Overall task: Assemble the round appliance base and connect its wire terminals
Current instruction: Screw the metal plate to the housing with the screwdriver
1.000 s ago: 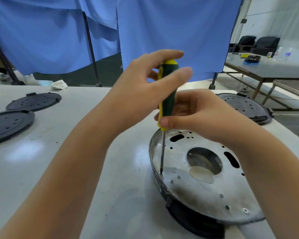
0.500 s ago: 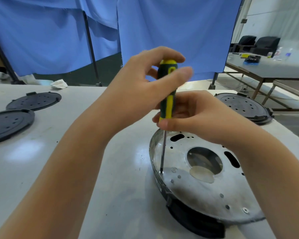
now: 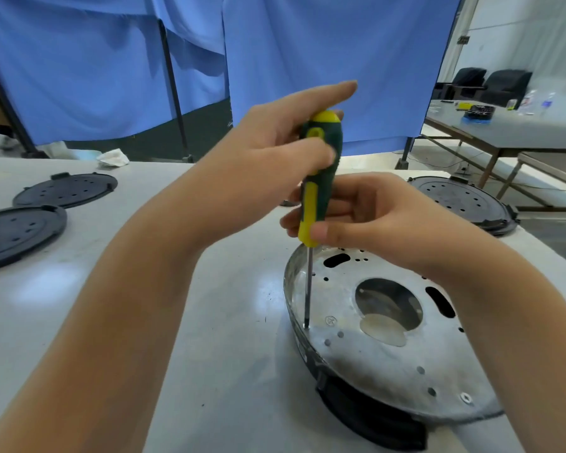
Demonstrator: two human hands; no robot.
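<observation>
A round shiny metal plate with a large centre hole lies on a black plastic base at the table's right front. A green and yellow screwdriver stands upright, its tip on a screw near the plate's left rim. My left hand grips the top of the handle, forefinger stretched out. My right hand holds the lower handle between thumb and fingers. No wires or terminals are visible.
Two black round covers lie at the table's left. Another black round base sits at the far right edge. A crumpled white cloth lies at the back. Blue curtains hang behind; another table stands to the right.
The left hand has turned on the handle, and its forefinger now sticks out. The screwdriver has rotated in place; its tip stays on the same screw.
</observation>
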